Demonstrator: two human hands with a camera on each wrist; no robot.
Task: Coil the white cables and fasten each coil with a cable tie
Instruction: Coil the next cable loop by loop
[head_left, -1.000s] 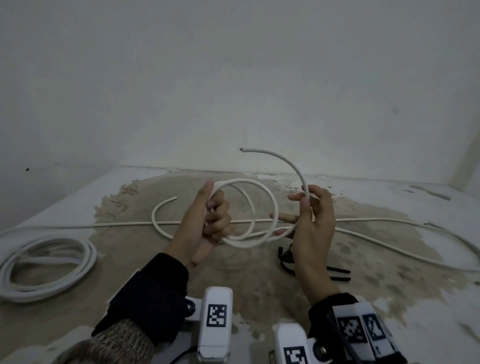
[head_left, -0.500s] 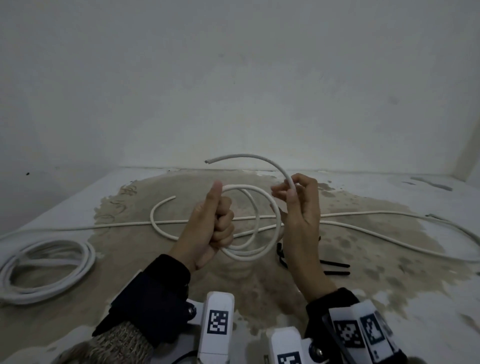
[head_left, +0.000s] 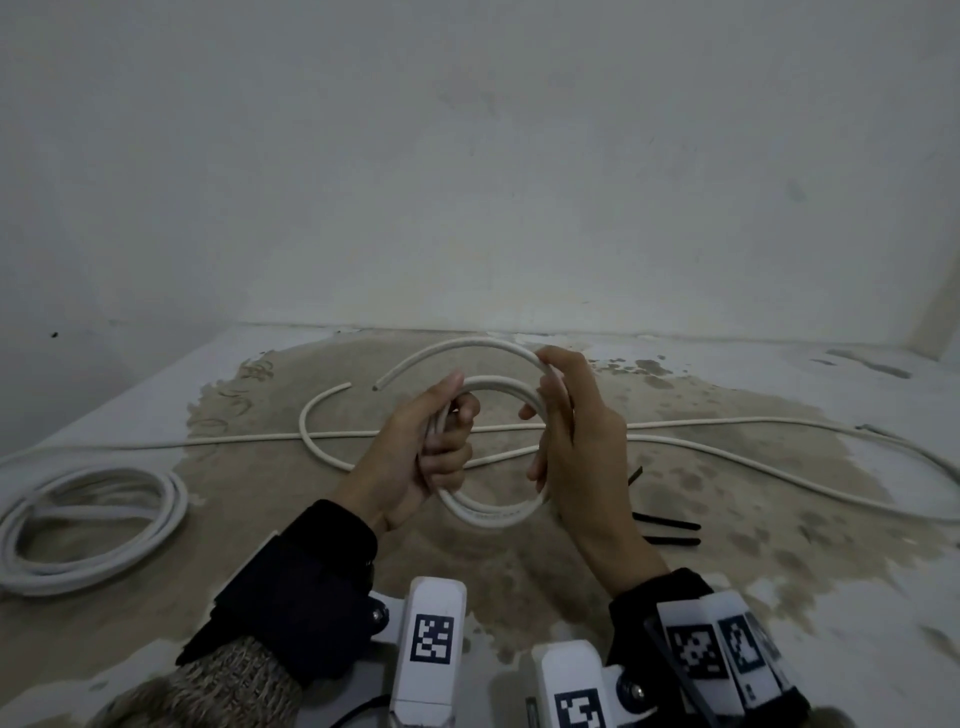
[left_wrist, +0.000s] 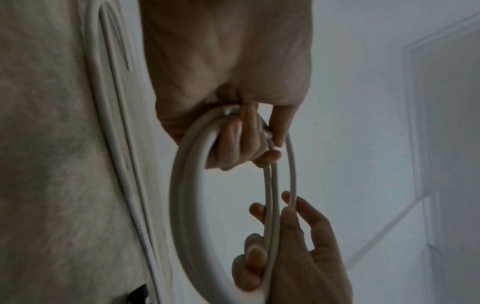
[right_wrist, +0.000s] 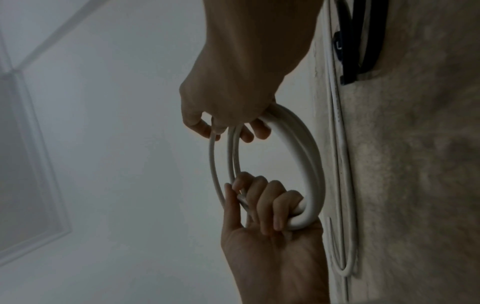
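Above the near middle of the stained floor (head_left: 519, 597), the small coil (head_left: 488, 512) hangs between both hands. The left hand (head_left: 415, 457) has its fingers curled tight round the coil's left side, thumb laid up along it. The right hand (head_left: 576, 436) pinches the right side, and its fingers also hold the loose tail (head_left: 467, 345). A second ago that tail arched high and far over the right hand; now it lies low over the top of the loop, its cut tip just left of the left thumb, and the hands have closed in. The last turn looks almost laid, so this coil seems near ready for a tie. The black cable ties (head_left: 667, 525) lie on the floor just right of the right hand. A finished-looking larger coil (head_left: 88, 519) rests at far left, and long uncoiled cable (head_left: 779, 467) runs across the floor beyond the hands. The floor is pale with a wide brown patch; a bare whitish wall (head_left: 467, 156) rises at the far side
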